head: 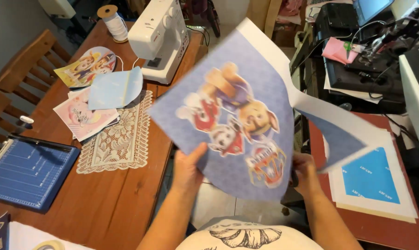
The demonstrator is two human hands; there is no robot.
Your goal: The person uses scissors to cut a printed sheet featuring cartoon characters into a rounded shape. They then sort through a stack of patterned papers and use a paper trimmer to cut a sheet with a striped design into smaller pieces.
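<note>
Printed sheet [232, 120] with cartoon pups on a lilac ground: you've got it up in the air between the two tabletops, gripped along its near bottom edge. Left hand [187, 167] pinches the lower left, thumb on the printed face, other fingers hidden behind. Right hand [305, 172] closes on the lower right edge, mostly hidden behind the sheet.

Handling, my read: light, thin, floppy. The upper right part already folds over, showing its white back. Likely creases easily, so grip the margins and keep off the print.

Orientation: long axis runs from your hands up and away to the far corner near the sewing machine [159, 37]. Printed face toward you, tilted, image rotated.

Left: wooden tabletop [121, 194] with blue paper trimmer [26, 171], lace doily [121, 134], more prints [86, 113]. Right: stack of sheets [371, 178].
</note>
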